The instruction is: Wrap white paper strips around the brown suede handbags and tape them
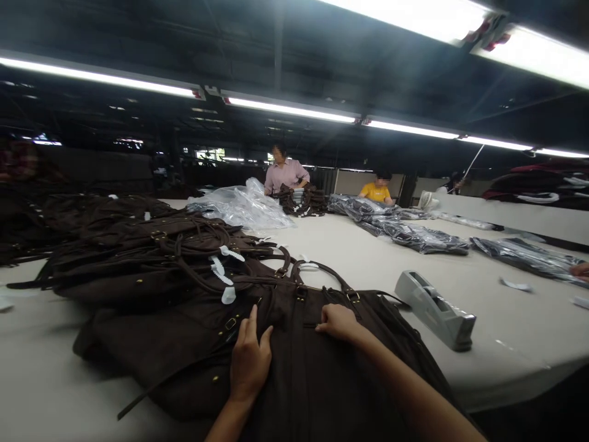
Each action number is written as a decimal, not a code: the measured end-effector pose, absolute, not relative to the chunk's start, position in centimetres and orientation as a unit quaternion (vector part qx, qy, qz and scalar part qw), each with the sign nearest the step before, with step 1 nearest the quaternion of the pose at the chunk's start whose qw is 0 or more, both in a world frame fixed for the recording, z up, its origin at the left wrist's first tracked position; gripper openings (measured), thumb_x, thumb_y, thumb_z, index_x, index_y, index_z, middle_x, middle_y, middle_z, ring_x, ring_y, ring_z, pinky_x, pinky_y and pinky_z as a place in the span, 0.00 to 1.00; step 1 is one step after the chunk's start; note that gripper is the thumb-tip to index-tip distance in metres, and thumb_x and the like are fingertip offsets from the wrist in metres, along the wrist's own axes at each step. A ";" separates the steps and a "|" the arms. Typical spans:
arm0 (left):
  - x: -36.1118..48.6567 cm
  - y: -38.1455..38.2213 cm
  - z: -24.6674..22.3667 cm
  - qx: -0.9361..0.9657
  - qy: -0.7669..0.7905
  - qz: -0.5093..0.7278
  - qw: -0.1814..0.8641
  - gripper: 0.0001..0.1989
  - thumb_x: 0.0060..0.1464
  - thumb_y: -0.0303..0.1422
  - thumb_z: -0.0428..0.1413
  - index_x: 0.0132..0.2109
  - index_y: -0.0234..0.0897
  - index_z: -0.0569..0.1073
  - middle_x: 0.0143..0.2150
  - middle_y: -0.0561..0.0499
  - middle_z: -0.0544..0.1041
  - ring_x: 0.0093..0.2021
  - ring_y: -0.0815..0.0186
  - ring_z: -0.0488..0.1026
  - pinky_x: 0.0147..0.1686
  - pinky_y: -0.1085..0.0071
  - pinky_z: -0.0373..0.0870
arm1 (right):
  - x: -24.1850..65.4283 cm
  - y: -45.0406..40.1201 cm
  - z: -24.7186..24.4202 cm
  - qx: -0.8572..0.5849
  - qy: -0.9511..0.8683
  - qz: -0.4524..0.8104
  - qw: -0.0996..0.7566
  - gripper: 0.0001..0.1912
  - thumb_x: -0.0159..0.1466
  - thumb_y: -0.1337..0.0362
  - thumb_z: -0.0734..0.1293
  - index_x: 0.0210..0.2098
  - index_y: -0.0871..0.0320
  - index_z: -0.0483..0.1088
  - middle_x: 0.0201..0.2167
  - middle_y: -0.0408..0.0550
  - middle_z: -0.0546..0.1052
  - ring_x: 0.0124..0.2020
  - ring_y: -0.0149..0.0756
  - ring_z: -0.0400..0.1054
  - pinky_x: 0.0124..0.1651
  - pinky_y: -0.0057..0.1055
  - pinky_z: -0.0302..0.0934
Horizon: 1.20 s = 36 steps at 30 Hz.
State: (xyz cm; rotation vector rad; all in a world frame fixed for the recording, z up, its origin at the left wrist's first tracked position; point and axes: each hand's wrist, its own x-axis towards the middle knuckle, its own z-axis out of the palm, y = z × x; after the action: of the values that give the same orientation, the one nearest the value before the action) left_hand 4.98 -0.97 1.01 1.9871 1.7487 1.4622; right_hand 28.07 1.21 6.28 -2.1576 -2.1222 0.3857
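A dark brown handbag (317, 374) lies flat before me, its looped handles (329, 270) pointing away. My left hand (251, 359) rests on its left part with fingers stretched out, the index fingertip near a small slit and metal trim. On the upper right of the same bag, my right hand (338, 321) is closed, thumb and fingers pinched at the end of a short horizontal seam. A tiny glint shows at those fingertips, but what they grip is too small to make out. White paper tags (221, 271) hang around the handles beside it.
More brown handbags (115, 245) are piled to the left. A grey tape dispenser (435, 310) stands right of the bag. Clear plastic (246, 205) and plastic-wrapped bags (405, 230) lie farther back on the pale table (331, 245). Co-workers (288, 175) are at the far side.
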 end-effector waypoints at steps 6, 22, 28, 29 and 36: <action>4.9 -0.9 0.9 0.656 0.570 0.492 0.056 0.27 0.61 0.36 0.47 0.65 0.34 0.57 0.52 0.41 0.70 0.52 0.53 0.71 0.50 0.58 0.71 | 27.9 1.6 6.9 -0.664 -0.738 0.120 0.001 0.06 0.58 0.63 0.68 0.34 0.58 0.74 0.38 0.51 0.79 0.42 0.44 0.72 0.37 0.31 0.59; 4.8 -1.0 0.7 0.654 0.563 0.501 0.061 0.26 0.62 0.34 0.47 0.65 0.35 0.56 0.50 0.42 0.71 0.50 0.54 0.73 0.46 0.59 0.73 | 27.9 2.8 5.6 -0.675 -0.641 0.323 0.170 0.08 0.58 0.70 0.65 0.22 0.59 0.67 0.18 0.42 0.73 0.20 0.28 0.67 0.23 0.22 0.60; 4.9 -1.1 1.0 0.653 0.569 0.497 0.058 0.25 0.62 0.33 0.48 0.64 0.32 0.57 0.50 0.41 0.71 0.49 0.55 0.73 0.46 0.61 0.73 | 26.9 3.1 5.1 -0.693 -0.583 0.358 0.227 0.06 0.59 0.70 0.61 0.25 0.58 0.64 0.17 0.39 0.70 0.15 0.24 0.61 0.19 0.20 0.55; 4.9 -1.1 1.0 0.652 0.570 0.497 0.058 0.25 0.62 0.34 0.48 0.64 0.32 0.57 0.50 0.41 0.71 0.49 0.55 0.73 0.46 0.61 0.73 | 26.2 3.2 5.0 -0.694 -0.584 0.354 0.228 0.05 0.59 0.71 0.60 0.28 0.58 0.65 0.17 0.39 0.71 0.15 0.24 0.61 0.18 0.19 0.54; 4.8 -1.1 1.0 0.651 0.571 0.497 0.059 0.26 0.61 0.33 0.48 0.64 0.31 0.57 0.50 0.41 0.71 0.49 0.55 0.73 0.46 0.61 0.73 | 21.9 3.6 4.5 -0.708 -0.640 0.239 0.176 0.06 0.59 0.69 0.61 0.34 0.58 0.69 0.27 0.46 0.77 0.27 0.33 0.70 0.28 0.25 0.57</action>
State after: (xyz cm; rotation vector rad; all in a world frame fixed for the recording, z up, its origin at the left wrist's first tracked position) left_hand 4.84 -1.10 0.96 1.9713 1.7302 1.5043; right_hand 21.89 3.64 4.55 -2.0067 -1.8139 0.6783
